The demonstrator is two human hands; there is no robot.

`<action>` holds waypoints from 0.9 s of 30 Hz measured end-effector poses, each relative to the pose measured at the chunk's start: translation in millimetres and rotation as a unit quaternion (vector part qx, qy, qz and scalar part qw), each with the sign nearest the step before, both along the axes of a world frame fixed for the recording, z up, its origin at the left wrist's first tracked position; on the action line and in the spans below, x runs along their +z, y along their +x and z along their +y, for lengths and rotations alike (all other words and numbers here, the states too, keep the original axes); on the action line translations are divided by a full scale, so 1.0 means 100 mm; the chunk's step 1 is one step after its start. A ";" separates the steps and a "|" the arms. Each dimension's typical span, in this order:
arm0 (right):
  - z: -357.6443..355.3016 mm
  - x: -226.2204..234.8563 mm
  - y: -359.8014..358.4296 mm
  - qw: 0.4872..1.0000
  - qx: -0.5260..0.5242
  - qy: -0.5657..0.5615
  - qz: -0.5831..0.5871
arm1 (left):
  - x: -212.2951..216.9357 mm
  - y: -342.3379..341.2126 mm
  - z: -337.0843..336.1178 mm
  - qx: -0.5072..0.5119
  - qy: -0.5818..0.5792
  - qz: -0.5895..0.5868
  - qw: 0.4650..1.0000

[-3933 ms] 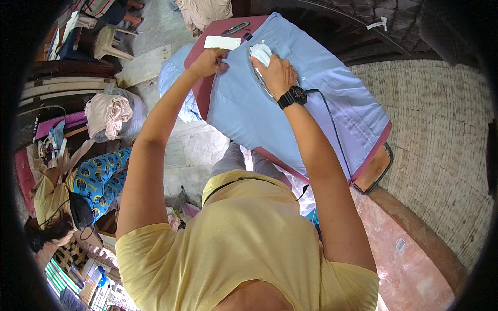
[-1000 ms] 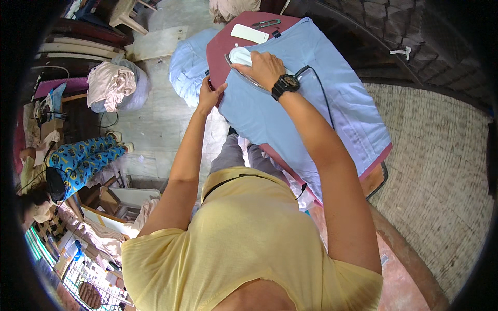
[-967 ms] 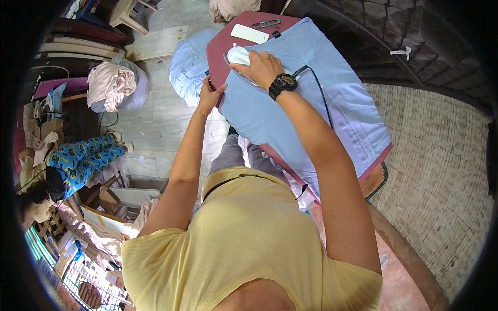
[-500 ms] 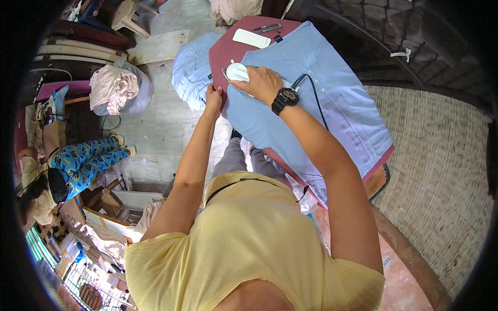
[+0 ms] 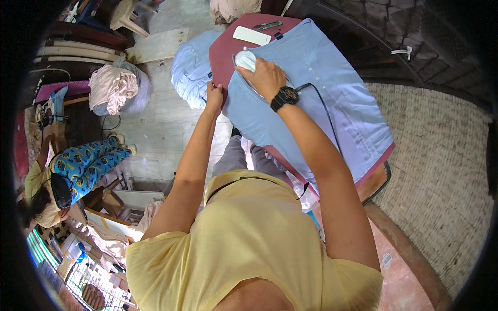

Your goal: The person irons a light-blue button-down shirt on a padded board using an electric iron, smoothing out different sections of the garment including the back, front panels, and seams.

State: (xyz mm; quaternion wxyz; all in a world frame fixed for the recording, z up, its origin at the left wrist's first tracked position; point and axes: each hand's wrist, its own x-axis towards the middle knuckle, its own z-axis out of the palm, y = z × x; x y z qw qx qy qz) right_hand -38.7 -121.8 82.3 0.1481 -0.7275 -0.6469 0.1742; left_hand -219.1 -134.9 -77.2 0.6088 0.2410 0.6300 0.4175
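Observation:
A light blue shirt lies spread over a maroon ironing board. My right hand, with a black watch at the wrist, grips a white iron that rests on the shirt near the board's left edge. A black cord runs from the iron across the shirt. My left hand pinches the shirt's edge at the board's near left side. Part of the shirt hangs off the board to the left.
A white flat rectangular object and a small dark tool lie at the board's far end. On the floor to the left are a bundle of pale cloth, a white stool and a person in blue patterned trousers. A woven mat lies right.
The iron under my right hand has slid slightly back toward me along the shirt's left part. My left hand keeps hold of the shirt's edge. The view has shifted a little.

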 end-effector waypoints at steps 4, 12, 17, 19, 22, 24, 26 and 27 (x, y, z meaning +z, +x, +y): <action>0.13 -0.07 -0.08 0.997 0.064 0.029 0.014 | -0.10 -0.11 0.04 -0.018 0.017 -0.054 0.998; -1.47 0.04 0.62 0.997 -0.038 -0.042 0.060 | 0.23 0.02 0.02 -0.162 0.063 0.156 0.972; -2.67 -0.01 0.85 0.994 -0.048 -0.057 0.085 | 0.15 0.01 -0.01 -0.161 0.097 0.131 0.973; -2.60 0.00 0.79 0.989 -0.086 -0.024 0.116 | 0.04 -0.01 -0.02 -0.150 0.122 0.118 0.974; -2.13 0.01 0.60 0.975 -0.173 0.018 0.140 | 0.06 -0.03 0.06 -0.174 0.128 0.166 0.962; -1.67 -0.05 0.54 0.973 -0.197 -0.022 0.115 | 0.18 0.13 0.04 -0.160 0.148 0.391 0.894; -1.23 0.05 0.56 0.969 -0.187 -0.009 0.160 | 0.35 0.31 0.00 -0.126 0.228 0.588 0.766; -1.10 0.13 0.58 0.977 -0.167 -0.037 0.126 | 0.45 0.34 0.02 -0.129 0.283 0.602 0.735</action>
